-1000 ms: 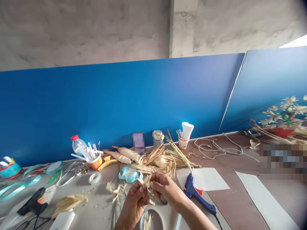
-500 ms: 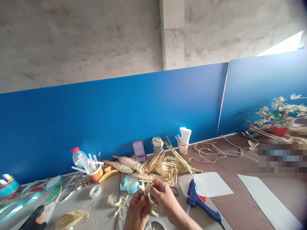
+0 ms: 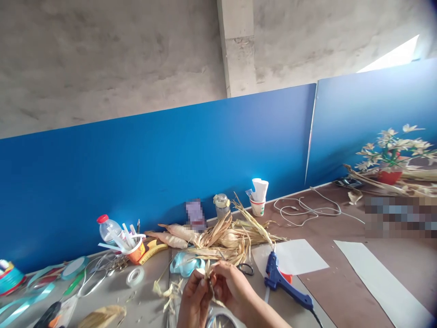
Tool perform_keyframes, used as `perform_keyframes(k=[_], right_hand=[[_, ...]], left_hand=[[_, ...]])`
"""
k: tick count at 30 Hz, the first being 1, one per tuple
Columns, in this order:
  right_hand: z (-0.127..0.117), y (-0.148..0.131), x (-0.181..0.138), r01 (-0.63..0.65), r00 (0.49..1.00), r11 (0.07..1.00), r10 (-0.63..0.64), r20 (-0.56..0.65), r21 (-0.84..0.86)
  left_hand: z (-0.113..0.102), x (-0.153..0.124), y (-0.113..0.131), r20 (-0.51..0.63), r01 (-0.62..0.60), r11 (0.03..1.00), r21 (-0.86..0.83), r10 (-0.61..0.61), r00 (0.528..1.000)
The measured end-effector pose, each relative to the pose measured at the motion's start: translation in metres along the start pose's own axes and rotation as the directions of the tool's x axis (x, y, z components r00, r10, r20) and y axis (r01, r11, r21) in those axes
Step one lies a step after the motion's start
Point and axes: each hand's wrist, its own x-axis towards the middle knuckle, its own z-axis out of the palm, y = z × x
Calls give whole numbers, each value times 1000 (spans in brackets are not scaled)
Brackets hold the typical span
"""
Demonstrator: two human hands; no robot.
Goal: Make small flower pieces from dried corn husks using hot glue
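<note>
Both hands meet low in the middle of the head view, around a small piece of dried corn husk. My left hand pinches its lower part between thumb and fingers. From the right, my right hand has its fingers closed at the same piece, partly covering it. A round clear rim, perhaps of a bowl, shows just below the hands with husk bits in it. Behind them lies a heap of dried corn husks, beside a light-blue plastic object. Husk scraps lie left of my left hand.
A blue glue gun rests on white paper to the right. Left are a tape roll, an orange cup of white sticks and a bottle. A white cable and potted flowers are farther right.
The camera view has shifted slightly. My right fingers have moved a little around the husk piece, which now points more upright; both hands stay on it.
</note>
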Motion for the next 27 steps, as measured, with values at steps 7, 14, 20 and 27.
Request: perform_keyframes(k=[7,14,20,27], right_hand=[[-2,-1,0,-158,985,985,162,-52,75],[-2,-3,0,-234,970,943,243,-9,235],[-1,-4,-3,-297,953,906,299,40,303],[-12,-17,4,-122,990,922,139,-20,367]], left_hand=[[8,0,0,44,-90,993,75,87,995],[5,-2,-2,47,-124,987,104,120,992],[2,-5,1,41,-125,981,146,121,992],[-3,-1,-3,-10,-163,980,116,165,986]])
